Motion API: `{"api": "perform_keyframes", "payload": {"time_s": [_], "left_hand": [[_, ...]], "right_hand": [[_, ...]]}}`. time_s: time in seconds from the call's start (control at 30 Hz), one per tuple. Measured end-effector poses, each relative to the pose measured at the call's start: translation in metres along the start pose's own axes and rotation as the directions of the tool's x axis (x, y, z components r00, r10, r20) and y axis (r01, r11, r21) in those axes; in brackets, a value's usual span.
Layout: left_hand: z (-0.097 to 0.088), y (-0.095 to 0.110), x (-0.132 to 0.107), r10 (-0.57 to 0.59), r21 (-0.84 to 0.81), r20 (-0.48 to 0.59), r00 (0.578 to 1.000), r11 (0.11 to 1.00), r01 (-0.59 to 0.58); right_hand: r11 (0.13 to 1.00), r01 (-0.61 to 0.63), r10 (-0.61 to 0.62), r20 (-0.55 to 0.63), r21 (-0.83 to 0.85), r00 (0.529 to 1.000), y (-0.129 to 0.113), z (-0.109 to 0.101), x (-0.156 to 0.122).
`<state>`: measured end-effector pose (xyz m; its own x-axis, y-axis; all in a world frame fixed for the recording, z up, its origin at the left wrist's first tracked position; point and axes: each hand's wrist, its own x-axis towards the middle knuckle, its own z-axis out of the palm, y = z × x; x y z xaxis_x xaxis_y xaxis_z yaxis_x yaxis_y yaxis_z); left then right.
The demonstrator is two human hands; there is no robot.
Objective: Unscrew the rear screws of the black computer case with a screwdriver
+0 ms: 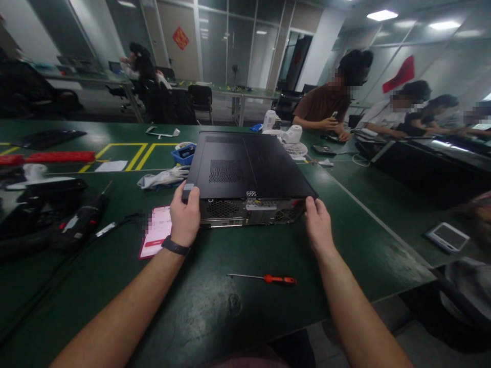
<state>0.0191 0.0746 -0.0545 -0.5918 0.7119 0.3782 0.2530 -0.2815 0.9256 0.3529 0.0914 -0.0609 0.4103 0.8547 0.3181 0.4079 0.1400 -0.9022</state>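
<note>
A black desktop computer case (245, 166) lies flat on the green table (215, 306), its rear panel with vents and ports facing me. My left hand (184, 217) grips the case's near left corner, thumb on the top panel. My right hand (317, 222) holds the near right corner with fingers curled against the side. A red-handled screwdriver (268, 278) lies on the table in front of the case, between my forearms.
A pink card (155, 237) lies beside my left hand. An electric screwdriver (82, 222), cables and dark gear sit at the left. A cloth (163, 179), a blue tray (184, 153) and a small white fan (293, 140) lie behind the case. Several people sit at the far right.
</note>
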Motion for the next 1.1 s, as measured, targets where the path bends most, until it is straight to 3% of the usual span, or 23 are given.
{"api": "perform_keyframes", "payload": {"time_s": [0.27, 0.53, 0.6, 0.7, 0.8, 1.1], "left_hand": [[0.0, -0.002, 0.0, 0.014, 0.01, -0.005, 1.0, 1.0, -0.014], [0.001, -0.005, 0.001, 0.02, 0.012, -0.032, 0.999, 1.0, -0.019], [0.002, -0.007, 0.001, 0.02, 0.012, -0.038, 0.999, 1.0, -0.019], [0.003, -0.008, 0.002, 0.019, 0.006, -0.049, 0.999, 1.0, -0.019], [0.004, -0.009, 0.002, 0.019, 0.006, -0.062, 0.998, 1.0, -0.018], [0.008, -0.005, 0.0, 0.037, 0.074, -0.109, 0.993, 0.997, -0.029]], "right_hand": [[0.99, 0.023, -0.036, 0.093, 0.136, 0.995, 0.002, -0.017, -0.035], [0.98, 0.135, -0.098, 0.234, -0.149, 0.967, 0.006, -0.048, -0.088], [0.948, 0.231, -0.146, 0.348, -0.219, 0.926, 0.001, -0.054, -0.101], [0.883, 0.429, -0.263, 0.556, -0.19, 0.789, -0.004, -0.059, -0.12], [0.821, 0.542, -0.328, 0.631, -0.177, 0.703, -0.004, -0.061, -0.137], [0.794, 0.573, -0.332, 0.645, -0.203, 0.689, 0.009, -0.055, -0.147]]}}
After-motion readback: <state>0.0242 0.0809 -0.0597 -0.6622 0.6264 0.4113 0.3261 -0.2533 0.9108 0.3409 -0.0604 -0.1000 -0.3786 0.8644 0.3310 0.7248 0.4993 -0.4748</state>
